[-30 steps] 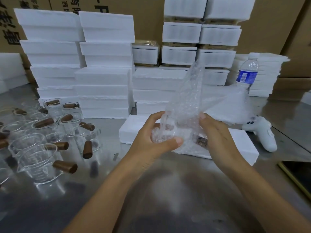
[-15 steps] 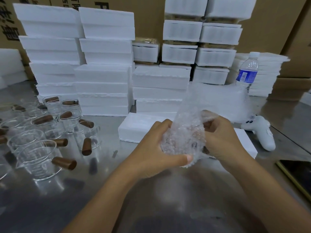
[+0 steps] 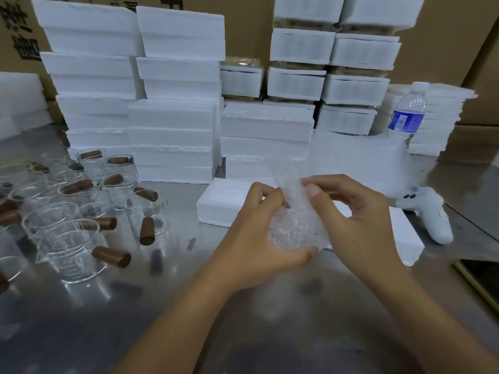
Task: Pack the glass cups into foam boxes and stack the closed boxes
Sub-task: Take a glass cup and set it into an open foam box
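The bubble-wrap bundle (image 3: 294,225), contents hidden, sits cupped in the left hand (image 3: 259,238), fingers curled round it; the right hand (image 3: 359,222) pinches its upper flap. Tuck that flap tight before lowering the bundle into the foam box (image 3: 221,206) just beyond both hands. Bare glass cups (image 3: 67,238) stand left of them.

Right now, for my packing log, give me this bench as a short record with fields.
Left hand: grips the clear bubble-wrap bundle
Right hand: pinches its top
Contents: hidden
Just behind hands: low white foam box on grey metal table
Left side: clear glass cups with brown handles, unpacked
Back: stacks of white foam boxes
Right side: clear plastic water bottle with blue label, white handheld controller
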`<state>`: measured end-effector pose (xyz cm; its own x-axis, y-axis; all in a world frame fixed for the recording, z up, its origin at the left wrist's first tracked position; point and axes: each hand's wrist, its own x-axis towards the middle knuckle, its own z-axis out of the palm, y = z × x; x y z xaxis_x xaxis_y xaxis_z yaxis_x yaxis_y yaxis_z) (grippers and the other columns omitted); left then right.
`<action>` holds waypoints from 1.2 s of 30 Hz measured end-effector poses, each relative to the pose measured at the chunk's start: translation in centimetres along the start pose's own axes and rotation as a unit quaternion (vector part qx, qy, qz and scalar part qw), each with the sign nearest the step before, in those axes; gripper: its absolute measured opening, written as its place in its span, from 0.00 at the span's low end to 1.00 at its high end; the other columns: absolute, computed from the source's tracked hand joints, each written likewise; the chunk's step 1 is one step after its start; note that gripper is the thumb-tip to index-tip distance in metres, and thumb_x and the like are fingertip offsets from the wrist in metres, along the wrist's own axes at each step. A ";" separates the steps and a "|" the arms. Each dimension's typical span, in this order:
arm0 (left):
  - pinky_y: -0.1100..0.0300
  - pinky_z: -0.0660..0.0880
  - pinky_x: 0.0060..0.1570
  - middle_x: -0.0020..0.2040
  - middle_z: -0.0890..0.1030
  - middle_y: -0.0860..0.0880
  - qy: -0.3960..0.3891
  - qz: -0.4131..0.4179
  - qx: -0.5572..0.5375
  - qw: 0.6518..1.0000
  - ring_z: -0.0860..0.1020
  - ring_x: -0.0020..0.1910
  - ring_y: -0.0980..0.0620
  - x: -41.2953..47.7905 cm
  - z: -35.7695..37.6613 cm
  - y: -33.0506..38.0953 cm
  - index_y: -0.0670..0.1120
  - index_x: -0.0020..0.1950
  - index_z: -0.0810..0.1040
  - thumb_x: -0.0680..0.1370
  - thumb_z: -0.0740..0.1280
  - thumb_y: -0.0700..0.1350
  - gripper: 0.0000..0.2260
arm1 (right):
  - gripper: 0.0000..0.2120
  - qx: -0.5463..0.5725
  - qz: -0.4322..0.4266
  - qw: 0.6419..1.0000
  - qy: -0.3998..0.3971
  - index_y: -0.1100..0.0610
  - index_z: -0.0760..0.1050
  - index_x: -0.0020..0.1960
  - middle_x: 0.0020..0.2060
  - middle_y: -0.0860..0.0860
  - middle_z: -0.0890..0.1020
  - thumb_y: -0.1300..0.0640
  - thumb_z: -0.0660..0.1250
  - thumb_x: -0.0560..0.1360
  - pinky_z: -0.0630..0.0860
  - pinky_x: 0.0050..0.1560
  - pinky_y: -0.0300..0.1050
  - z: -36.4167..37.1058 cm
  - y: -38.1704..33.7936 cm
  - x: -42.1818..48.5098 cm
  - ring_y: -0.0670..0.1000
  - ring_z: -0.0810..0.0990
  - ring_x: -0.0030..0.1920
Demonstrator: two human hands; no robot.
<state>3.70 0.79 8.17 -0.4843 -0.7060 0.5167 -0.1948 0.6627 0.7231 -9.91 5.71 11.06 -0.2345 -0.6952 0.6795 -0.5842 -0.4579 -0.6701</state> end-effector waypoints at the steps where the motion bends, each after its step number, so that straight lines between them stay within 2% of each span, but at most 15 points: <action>1: 0.77 0.68 0.46 0.51 0.68 0.60 0.019 0.019 0.011 1.000 0.71 0.52 0.67 0.0 0.1 -0.1 0.61 0.52 0.70 0.63 0.75 0.54 0.22 | 0.11 0.003 0.012 1.000 -0.002 0.39 0.78 0.43 0.42 0.38 0.81 0.55 0.65 0.77 0.73 0.50 0.37 0.0 0.0 0.0 0.41 0.79 0.46; 4: 0.76 0.67 0.45 0.52 0.69 0.58 0.078 0.062 0.020 0.995 0.71 0.52 0.64 0.2 0.2 -0.3 0.63 0.51 0.65 0.62 0.76 0.51 0.25 | 0.15 0.012 0.019 1.000 -0.015 0.38 0.77 0.38 0.42 0.39 0.80 0.45 0.56 0.78 0.67 0.46 0.26 -0.1 -0.2 0.2 0.40 0.76 0.48; 7: 0.77 0.66 0.46 0.54 0.69 0.58 0.106 0.068 0.011 0.992 0.70 0.52 0.64 0.3 0.1 -0.4 0.65 0.54 0.63 0.61 0.77 0.50 0.30 | 0.20 0.001 0.003 0.999 -0.043 0.34 0.77 0.37 0.44 0.42 0.75 0.33 0.48 0.74 0.66 0.49 0.26 -0.1 -0.3 0.1 0.40 0.74 0.50; 10: 0.78 0.65 0.48 0.55 0.69 0.56 0.116 0.083 0.026 0.989 0.69 0.52 0.66 0.3 0.1 -0.4 0.66 0.56 0.62 0.61 0.77 0.50 0.31 | 0.21 -0.008 0.004 0.997 -0.077 0.27 0.73 0.41 0.47 0.40 0.71 0.24 0.43 0.69 0.66 0.51 0.27 0.1 -0.2 -0.1 0.43 0.72 0.55; 12: 0.78 0.65 0.48 0.54 0.69 0.54 0.116 0.089 0.033 0.989 0.70 0.53 0.66 0.2 0.1 -0.3 0.65 0.56 0.64 0.62 0.76 0.51 0.30 | 0.23 -0.001 0.007 0.995 -0.097 0.28 0.74 0.41 0.48 0.36 0.69 0.23 0.43 0.67 0.66 0.53 0.28 0.3 -0.1 -0.2 0.44 0.71 0.58; 15: 0.78 0.65 0.46 0.53 0.69 0.52 0.109 0.094 0.050 0.988 0.70 0.53 0.66 0.1 0.2 -0.4 0.62 0.55 0.67 0.62 0.74 0.53 0.26 | 0.20 -0.012 0.013 0.991 -0.130 0.23 0.69 0.43 0.47 0.26 0.66 0.22 0.41 0.67 0.68 0.57 0.40 0.4 -0.1 -0.3 0.48 0.72 0.59; 17: 0.78 0.65 0.46 0.52 0.69 0.51 0.106 0.091 0.053 0.989 0.69 0.52 0.66 0.2 0.4 -0.4 0.59 0.54 0.68 0.61 0.75 0.51 0.25 | 0.19 -0.030 0.015 0.991 -0.130 0.22 0.68 0.43 0.48 0.25 0.67 0.22 0.41 0.66 0.68 0.58 0.40 0.3 0.0 -0.2 0.47 0.72 0.59; 20: 0.79 0.65 0.45 0.52 0.67 0.56 0.108 0.083 0.049 0.990 0.69 0.52 0.68 0.2 0.4 -0.5 0.57 0.51 0.69 0.62 0.76 0.51 0.23 | 0.25 0.004 0.014 0.998 -0.054 0.37 0.78 0.36 0.45 0.33 0.75 0.28 0.46 0.72 0.68 0.58 0.36 -0.2 0.0 0.2 0.44 0.73 0.56; 23: 0.78 0.66 0.45 0.51 0.66 0.57 0.100 0.075 0.055 0.991 0.68 0.51 0.67 0.2 0.2 -0.7 0.55 0.46 0.69 0.62 0.76 0.53 0.20 | 0.22 0.061 0.028 0.998 0.009 0.44 0.79 0.42 0.46 0.42 0.81 0.41 0.48 0.78 0.69 0.51 0.30 -0.6 0.4 0.5 0.43 0.77 0.53; 26: 0.77 0.65 0.44 0.50 0.66 0.56 0.101 0.081 0.051 0.990 0.69 0.50 0.66 0.2 0.4 -0.7 0.55 0.45 0.68 0.61 0.76 0.51 0.20 | 0.18 0.035 0.038 0.998 -0.034 0.42 0.76 0.47 0.52 0.45 0.79 0.45 0.48 0.78 0.67 0.50 0.24 -0.2 0.4 0.2 0.37 0.76 0.53; 29: 0.77 0.66 0.44 0.51 0.67 0.56 0.108 0.091 0.044 0.989 0.69 0.51 0.66 0.3 0.6 -0.7 0.61 0.48 0.66 0.61 0.76 0.50 0.23 | 0.15 0.023 0.056 0.996 -0.064 0.41 0.74 0.42 0.52 0.48 0.79 0.42 0.49 0.76 0.67 0.47 0.24 0.1 0.3 -0.2 0.38 0.76 0.52; 31: 0.76 0.68 0.45 0.54 0.68 0.57 0.112 0.076 0.022 0.991 0.69 0.53 0.65 0.4 0.5 -0.8 0.65 0.54 0.62 0.62 0.75 0.51 0.29 | 0.16 0.024 0.066 0.994 -0.081 0.41 0.74 0.40 0.56 0.48 0.77 0.40 0.50 0.75 0.67 0.46 0.22 0.1 0.1 -0.2 0.40 0.75 0.56; 33: 0.76 0.68 0.46 0.57 0.68 0.57 0.112 0.063 0.009 0.992 0.69 0.56 0.64 0.4 0.5 -0.8 0.66 0.57 0.61 0.62 0.76 0.50 0.32 | 0.18 0.019 0.060 0.993 -0.102 0.40 0.75 0.39 0.61 0.43 0.72 0.37 0.49 0.74 0.68 0.47 0.22 0.2 0.1 -0.3 0.41 0.70 0.62; 34: 0.77 0.68 0.48 0.57 0.68 0.55 0.113 0.072 0.014 0.991 0.69 0.56 0.66 0.4 0.5 -0.8 0.65 0.58 0.62 0.62 0.76 0.49 0.32 | 0.20 0.015 0.054 0.992 -0.109 0.38 0.77 0.40 0.62 0.38 0.70 0.35 0.48 0.74 0.69 0.53 0.26 0.2 0.2 -0.3 0.42 0.69 0.64; 36: 0.77 0.67 0.49 0.56 0.69 0.50 0.111 0.100 0.036 0.988 0.69 0.55 0.67 0.3 0.6 -0.9 0.58 0.60 0.67 0.63 0.75 0.49 0.29 | 0.23 -0.003 0.043 0.990 -0.135 0.31 0.76 0.43 0.58 0.24 0.66 0.27 0.44 0.71 0.67 0.65 0.44 0.3 0.4 -0.4 0.46 0.68 0.67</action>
<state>3.17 0.17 7.40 -0.3226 -0.5915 0.7389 -0.1787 0.8047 0.5662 -9.78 5.64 10.43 -0.0670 -0.8547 0.5148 -0.5753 -0.3885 -0.7198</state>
